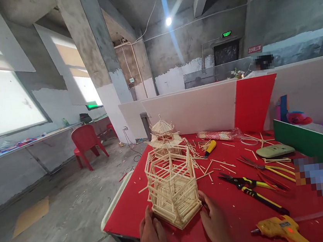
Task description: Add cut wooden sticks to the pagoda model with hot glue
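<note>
Both hands are at the near edge of the counter (126, 218), which has a red surface, and a hexagonal stick frame (175, 208) is between them. The frame is built of pale thin sticks, with stacked layers in the lower part and an open lattice above; the top is open. It is at the near left portion of the counter. Whether its base bears fully on the surface cannot be told.

The left hand (153, 234) has its fingers curled in at the frame's lower left corner, pinching it. The right hand (215, 219) pinches the lower right corner between thumb and fingers. The palms are apart, one on each side.

Directly behind the frame stands a tiered stick pagoda (162, 128) with a pointed roof, partly hidden by the frame. Loose sticks (193, 152) are scattered to its right, near a yellow utility knife (211, 147) and a clear bag of sticks (215, 135).

Further right lie pliers (241, 185) with black and yellow handles, a second gripping tool (280, 169), and a pale green case (275, 150). A yellow glue gun (278, 228) lies at the near right, showing a lit red spot.
</note>
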The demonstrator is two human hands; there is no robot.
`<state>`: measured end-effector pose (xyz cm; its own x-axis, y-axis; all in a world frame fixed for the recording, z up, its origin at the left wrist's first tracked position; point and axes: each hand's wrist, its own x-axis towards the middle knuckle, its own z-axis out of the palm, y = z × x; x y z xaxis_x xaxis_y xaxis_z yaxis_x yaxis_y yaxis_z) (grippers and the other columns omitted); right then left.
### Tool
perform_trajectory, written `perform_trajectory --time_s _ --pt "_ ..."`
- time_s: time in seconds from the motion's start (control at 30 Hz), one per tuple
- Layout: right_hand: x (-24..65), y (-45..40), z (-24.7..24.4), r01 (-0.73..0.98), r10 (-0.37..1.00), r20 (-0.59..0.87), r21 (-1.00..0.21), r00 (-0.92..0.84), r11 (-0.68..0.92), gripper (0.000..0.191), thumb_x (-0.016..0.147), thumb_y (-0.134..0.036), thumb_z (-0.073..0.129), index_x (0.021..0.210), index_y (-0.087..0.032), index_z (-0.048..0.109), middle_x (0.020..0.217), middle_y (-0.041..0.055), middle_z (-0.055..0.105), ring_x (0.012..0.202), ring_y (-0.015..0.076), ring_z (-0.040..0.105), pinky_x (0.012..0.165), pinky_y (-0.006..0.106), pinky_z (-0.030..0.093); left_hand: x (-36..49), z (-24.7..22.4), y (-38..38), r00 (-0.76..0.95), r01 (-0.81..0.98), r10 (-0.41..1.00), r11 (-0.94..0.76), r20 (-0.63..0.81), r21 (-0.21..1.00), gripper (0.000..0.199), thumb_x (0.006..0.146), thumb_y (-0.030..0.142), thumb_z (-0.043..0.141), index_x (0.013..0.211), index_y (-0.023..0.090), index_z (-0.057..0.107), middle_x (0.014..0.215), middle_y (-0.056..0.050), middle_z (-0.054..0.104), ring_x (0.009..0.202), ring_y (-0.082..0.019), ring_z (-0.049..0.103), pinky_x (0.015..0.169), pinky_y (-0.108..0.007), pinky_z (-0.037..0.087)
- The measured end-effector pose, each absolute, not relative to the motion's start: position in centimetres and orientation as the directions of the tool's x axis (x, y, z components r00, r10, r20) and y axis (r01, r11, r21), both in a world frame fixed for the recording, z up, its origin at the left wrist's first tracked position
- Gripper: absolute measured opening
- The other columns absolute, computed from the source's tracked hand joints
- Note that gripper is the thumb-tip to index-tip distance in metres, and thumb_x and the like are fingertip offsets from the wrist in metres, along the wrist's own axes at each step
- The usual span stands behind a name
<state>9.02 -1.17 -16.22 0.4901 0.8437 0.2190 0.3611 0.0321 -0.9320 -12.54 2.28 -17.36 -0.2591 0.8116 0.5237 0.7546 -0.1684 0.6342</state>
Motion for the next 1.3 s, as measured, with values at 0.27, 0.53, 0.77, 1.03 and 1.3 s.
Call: perform_trajectory --time_s 0.27,0.53,0.77,1.03,1.3 --pt "9.2 -1.2 -16.4 0.369 0.851 0.209 -0.929 0.482 0.019 0.055 0.074 -0.023 0.046 0.126 -0.017 0.065 0.125 0.0107 0.069 0.118 0.0259 0.063 0.105 0.041 0.048 -12.7 -18.4 2.5 -0.281 0.768 0.801 -0.142 0.529 0.624 0.057 0.094 0.041 0.034 0.133 0.007 0.06 0.115 -0.017 0.072 0.11 -0.029 0.064 0.096 -0.044 0.053" --pt "9.1 -1.3 -16.4 0.388 0.83 0.257 -0.92 0.495 0.053 0.049 0.078 -0.025 0.048 0.123 -0.019 0.066 0.122 0.0098 0.07 0.116 0.0247 0.064 0.102 0.037 0.049 -12.7 -18.3 2.4 -0.249 0.804 0.789 -0.155 0.562 0.573 0.055 0.095 0.038 0.036 0.133 0.009 0.06 0.115 -0.016 0.072 0.111 -0.03 0.063 0.097 -0.045 0.053" --pt "9.0 -1.2 -16.5 0.403 0.84 0.253 -0.914 0.48 0.045 0.052 0.077 -0.022 0.047 0.125 -0.019 0.066 0.123 0.0093 0.07 0.118 0.0247 0.063 0.103 0.038 0.048 -13.1 -18.7 2.7 -0.22 0.818 0.799 -0.161 0.56 0.552 0.052 0.095 0.036 0.035 0.132 0.01 0.061 0.118 -0.015 0.072 0.113 -0.03 0.061 0.1 -0.047 0.05" --pt "9.0 -1.5 -15.6 0.447 0.816 0.318 -0.891 0.482 0.082 0.054 0.076 -0.017 0.045 0.127 -0.019 0.063 0.119 0.0097 0.068 0.115 0.0263 0.06 0.102 0.041 0.047 -13.1 -18.4 2.6 -0.211 0.823 0.781 -0.183 0.588 0.539 0.05 0.091 0.032 0.038 0.131 0.012 0.062 0.117 -0.014 0.072 0.114 -0.03 0.062 0.102 -0.047 0.049" --pt "8.8 -1.6 -15.4 0.471 0.834 0.299 -0.88 0.464 0.054 0.052 0.078 -0.016 0.045 0.126 -0.021 0.064 0.121 0.0087 0.067 0.117 0.0259 0.058 0.104 0.039 0.045 -13.1 -18.6 2.4 -0.175 0.857 0.787 -0.174 0.592 0.485 0.048 0.09 0.029 0.039 0.128 0.012 0.063 0.121 -0.015 0.071 0.115 -0.03 0.061 0.106 -0.049 0.046"
